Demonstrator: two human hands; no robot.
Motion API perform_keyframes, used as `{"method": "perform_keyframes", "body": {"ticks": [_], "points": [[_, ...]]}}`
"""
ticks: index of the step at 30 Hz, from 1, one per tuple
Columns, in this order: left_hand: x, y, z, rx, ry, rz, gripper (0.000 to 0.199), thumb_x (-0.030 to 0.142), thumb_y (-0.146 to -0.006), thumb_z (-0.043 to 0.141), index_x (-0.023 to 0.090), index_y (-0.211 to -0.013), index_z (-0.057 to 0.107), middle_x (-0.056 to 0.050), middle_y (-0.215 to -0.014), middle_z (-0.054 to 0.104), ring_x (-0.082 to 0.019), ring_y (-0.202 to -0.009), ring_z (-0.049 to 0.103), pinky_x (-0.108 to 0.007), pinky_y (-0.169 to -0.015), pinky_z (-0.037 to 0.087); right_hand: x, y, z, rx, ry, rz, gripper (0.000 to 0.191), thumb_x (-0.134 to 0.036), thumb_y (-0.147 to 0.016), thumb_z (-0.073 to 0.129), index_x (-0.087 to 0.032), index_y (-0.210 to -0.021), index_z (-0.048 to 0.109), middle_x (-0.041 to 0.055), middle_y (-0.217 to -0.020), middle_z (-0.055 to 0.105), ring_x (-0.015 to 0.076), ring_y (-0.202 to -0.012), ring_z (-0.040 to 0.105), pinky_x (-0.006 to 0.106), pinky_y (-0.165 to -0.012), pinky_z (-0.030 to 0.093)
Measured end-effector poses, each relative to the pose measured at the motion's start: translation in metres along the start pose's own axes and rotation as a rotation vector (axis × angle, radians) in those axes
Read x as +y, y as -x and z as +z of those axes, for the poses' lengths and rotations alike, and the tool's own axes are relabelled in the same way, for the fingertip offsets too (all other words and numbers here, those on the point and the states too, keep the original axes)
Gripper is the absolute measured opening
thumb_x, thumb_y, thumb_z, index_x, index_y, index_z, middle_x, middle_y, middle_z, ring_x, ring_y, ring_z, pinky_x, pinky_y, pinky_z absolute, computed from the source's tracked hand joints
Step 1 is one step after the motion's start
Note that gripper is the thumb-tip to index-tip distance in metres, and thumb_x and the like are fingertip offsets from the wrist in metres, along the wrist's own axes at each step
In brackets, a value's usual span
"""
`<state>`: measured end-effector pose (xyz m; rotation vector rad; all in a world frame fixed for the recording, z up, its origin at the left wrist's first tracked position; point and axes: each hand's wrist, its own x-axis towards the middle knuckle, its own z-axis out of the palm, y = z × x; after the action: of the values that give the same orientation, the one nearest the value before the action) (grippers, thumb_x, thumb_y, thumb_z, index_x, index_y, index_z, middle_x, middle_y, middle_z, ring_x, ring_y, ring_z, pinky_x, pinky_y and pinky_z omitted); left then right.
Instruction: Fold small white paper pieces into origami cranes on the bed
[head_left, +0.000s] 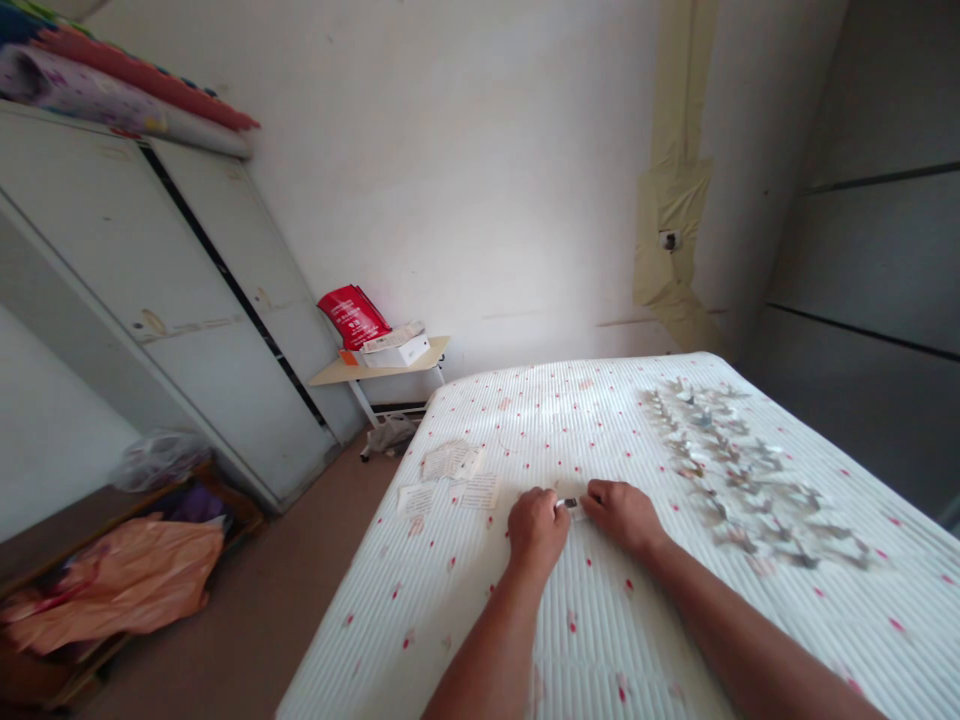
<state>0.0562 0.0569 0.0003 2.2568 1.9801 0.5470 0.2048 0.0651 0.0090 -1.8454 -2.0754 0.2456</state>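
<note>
A small folded piece of paper (570,504), pale with a dark printed patch, lies between my hands just above or on the bed cover. Its left end is pinched by my left hand (538,522), thumb against curled fingers. My right hand (621,512) is closed at the paper's right end, fingertips bent over it. Left of my hands lie several loose sheets of printed paper (451,460), some overlapping. To the right, many small folded paper cranes (750,470) stand in rows, slightly blurred.
Everything rests on a ribbed white bed cover (600,640) with red dots. Beyond the bed's left corner is a small table (337,374) with a red bag (352,318) and a white box (405,350). A grey cabinet (202,300) and an orange plastic sheet (142,575) are at left.
</note>
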Motion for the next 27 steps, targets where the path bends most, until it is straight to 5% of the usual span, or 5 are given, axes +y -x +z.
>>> {"method": "perform_keyframes", "body": {"ticks": [10, 16, 21, 27], "points": [[0.0011, 0.0045, -0.0031, 0.068, 0.038, 0.051, 0.02, 0.018, -0.076, 0.054, 0.022, -0.096, 0.054, -0.002, -0.093, 0.055, -0.017, -0.092, 0.048, -0.026, -0.077, 0.035, -0.0024, -0.0009, 0.0034, -0.042, 0.167, 0.036, 0.023, -0.031, -0.082, 0.042, -0.019, -0.073, 0.06, 0.008, -0.073, 0.066, 0.0175, -0.065, 0.06, 0.025, -0.053, 0.029], [0.0047, 0.0044, -0.0057, 0.042, -0.014, 0.117, 0.014, 0.017, -0.081, 0.047, 0.021, -0.081, 0.061, -0.004, -0.088, 0.053, -0.017, -0.088, 0.047, -0.029, -0.076, 0.034, -0.0018, 0.0004, -0.0005, -0.007, 0.173, 0.078, 0.017, -0.032, -0.079, 0.047, -0.019, -0.082, 0.058, 0.0051, -0.075, 0.064, 0.017, -0.068, 0.06, 0.024, -0.053, 0.03], [0.003, 0.0031, -0.0036, 0.05, -0.009, 0.126, 0.013, 0.019, -0.081, 0.049, 0.021, -0.081, 0.062, -0.004, -0.089, 0.054, -0.017, -0.088, 0.047, -0.029, -0.075, 0.033, -0.0049, 0.0016, -0.0014, 0.021, 0.133, -0.13, 0.019, -0.023, -0.083, 0.041, -0.021, -0.083, 0.059, 0.0026, -0.085, 0.059, 0.0121, -0.072, 0.057, 0.021, -0.055, 0.031], [-0.0048, 0.0023, -0.0014, 0.028, 0.051, 0.091, 0.012, 0.022, -0.078, 0.053, 0.024, -0.08, 0.064, -0.002, -0.087, 0.055, -0.016, -0.087, 0.049, -0.027, -0.073, 0.033, -0.004, -0.0032, 0.0033, -0.043, 0.088, -0.07, 0.022, -0.018, -0.081, 0.041, -0.02, -0.08, 0.063, 0.0038, -0.085, 0.061, 0.013, -0.074, 0.058, 0.021, -0.057, 0.032]]}}
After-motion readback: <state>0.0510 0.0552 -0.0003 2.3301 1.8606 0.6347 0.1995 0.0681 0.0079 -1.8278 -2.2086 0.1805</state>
